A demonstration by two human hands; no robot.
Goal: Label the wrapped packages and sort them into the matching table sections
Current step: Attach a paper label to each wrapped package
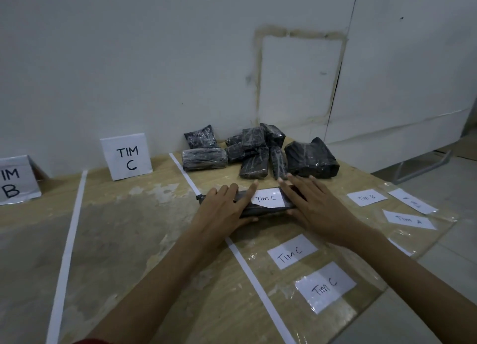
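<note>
Two flat palms: left hand (222, 209) and right hand (318, 209) press the Tim C label (267, 198) onto the wrapped package (271, 211), fingers straight. I judge it light and slick; grip the long edges.

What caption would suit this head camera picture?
Left hand and right hand press a Tim C label onto a wrapped package; more packages piled behind.

We read "TIM C" on the standing card (126, 158) and "IM B" on the cut-off card (15, 181) at the left. The label (267, 198) on the black package (268, 211) says "Tim C". On the table, the near slip (291, 252) and nearest slip (325, 287) read "Tim C", the far slip (366, 197) "Tim B", and the right slip (409, 219) "Tim A".
</note>
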